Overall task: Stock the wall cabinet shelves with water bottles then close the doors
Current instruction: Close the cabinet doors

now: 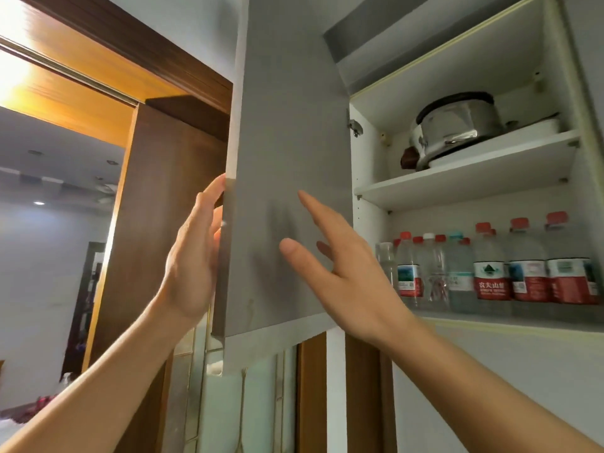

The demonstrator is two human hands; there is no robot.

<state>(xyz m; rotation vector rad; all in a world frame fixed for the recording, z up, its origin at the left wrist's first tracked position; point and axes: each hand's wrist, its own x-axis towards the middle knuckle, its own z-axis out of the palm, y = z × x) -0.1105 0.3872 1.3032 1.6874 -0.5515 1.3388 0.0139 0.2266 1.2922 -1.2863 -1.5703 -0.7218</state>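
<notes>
— What was hard to make out?

— The left hand (192,256) sat at the free edge of the grey cabinet door (287,178), and its fingertips went behind that edge, so I could not tell how they lay on the far side. The fingers that showed were straight and close together. The door stood open and hid everything behind it. The cabinet's right side was cut off by the frame.

— And the right hand?

— The right hand (346,273) was in front of the door's face, fingers straight and spread, thumb apart. Whether the fingertips touched the panel I could not tell; it held nothing.

— Where were the water bottles?

— The water bottles (490,269) stood upright in a crowded row on the lower shelf (510,323), to the right of the door. Most had red caps; one or two looked white or pale blue.

— Any writing?

— Red-and-white labels. One showed large white Chinese characters on red below a green mountain mark, too blurred to read with certainty. The others were only smears of colour.

— Above them?

— A metal pot with a dark lid (457,125) lay tilted on the upper shelf (464,176), partly hiding a dark brown object I could not identify.
</notes>
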